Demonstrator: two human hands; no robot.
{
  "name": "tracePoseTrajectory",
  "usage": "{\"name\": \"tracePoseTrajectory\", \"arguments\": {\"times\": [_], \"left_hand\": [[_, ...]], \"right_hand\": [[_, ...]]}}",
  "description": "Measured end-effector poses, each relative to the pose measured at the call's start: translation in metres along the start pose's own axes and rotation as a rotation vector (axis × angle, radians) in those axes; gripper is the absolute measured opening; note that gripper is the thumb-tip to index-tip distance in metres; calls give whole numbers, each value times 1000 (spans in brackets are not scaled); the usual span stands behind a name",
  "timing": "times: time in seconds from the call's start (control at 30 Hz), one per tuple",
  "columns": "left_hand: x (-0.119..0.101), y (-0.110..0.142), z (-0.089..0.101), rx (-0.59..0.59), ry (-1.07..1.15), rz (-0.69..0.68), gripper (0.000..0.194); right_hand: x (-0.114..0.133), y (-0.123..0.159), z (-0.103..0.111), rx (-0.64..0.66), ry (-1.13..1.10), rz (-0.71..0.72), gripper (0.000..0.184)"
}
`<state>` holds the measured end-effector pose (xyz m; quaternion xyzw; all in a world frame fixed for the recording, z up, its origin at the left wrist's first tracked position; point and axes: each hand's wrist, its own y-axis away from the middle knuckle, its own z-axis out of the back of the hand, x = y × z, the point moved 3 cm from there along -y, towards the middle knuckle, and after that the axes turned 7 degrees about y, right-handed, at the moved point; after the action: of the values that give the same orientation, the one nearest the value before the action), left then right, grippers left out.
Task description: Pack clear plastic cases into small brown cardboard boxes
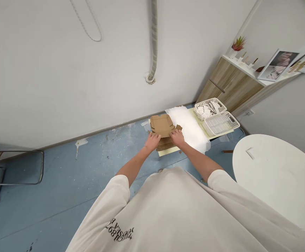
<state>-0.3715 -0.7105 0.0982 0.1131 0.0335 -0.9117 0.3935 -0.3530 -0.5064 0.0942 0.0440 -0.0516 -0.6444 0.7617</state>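
Note:
A brown cardboard box (162, 124), partly folded with its lid panel raised, lies at the left end of a low work table. My left hand (153, 140) grips the near left corner of the cardboard, its fingers curled over the edge. At the near right corner, my right hand (177, 137) holds the cardboard in the same way, close to a side flap (179, 127). More brown cardboard (165, 144) shows below and between my hands. My thumbs are mostly hidden.
White sheeting (188, 122) covers the table's middle. Right of it stand a white basket (199, 117) of small packets and another basket (235, 125) of clear items. A round white table (273, 175) is at the right, a wooden cabinet (231, 82) behind, a metal-framed chair (42, 168) far left.

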Motion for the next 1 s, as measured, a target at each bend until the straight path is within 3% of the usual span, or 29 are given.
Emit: {"name": "tracePoseTrajectory", "arguments": {"times": [0.17, 0.3, 0.43, 0.57, 0.73, 1.0], "left_hand": [[-8, -4, 18, -70, 77, -44, 48], [-29, -16, 30, -156, 134, -91, 54], [-62, -34, 41, -192, 137, -143, 56], [-108, -56, 44, -178, 135, -231, 57], [-196, -85, 30, -141, 137, -347, 56], [-396, -101, -28, -48, 163, -569, 56]], "right_hand": [[-9, 3, 22, -96, -22, -21, 51], [-27, 15, 46, -179, -15, -44, 58], [-53, 42, 67, -209, 10, -96, 62], [-85, 87, 78, -263, 11, -198, 63], [-138, 173, 72, -260, 17, -404, 64], [-233, 367, 32, -255, 13, -692, 64]]}}
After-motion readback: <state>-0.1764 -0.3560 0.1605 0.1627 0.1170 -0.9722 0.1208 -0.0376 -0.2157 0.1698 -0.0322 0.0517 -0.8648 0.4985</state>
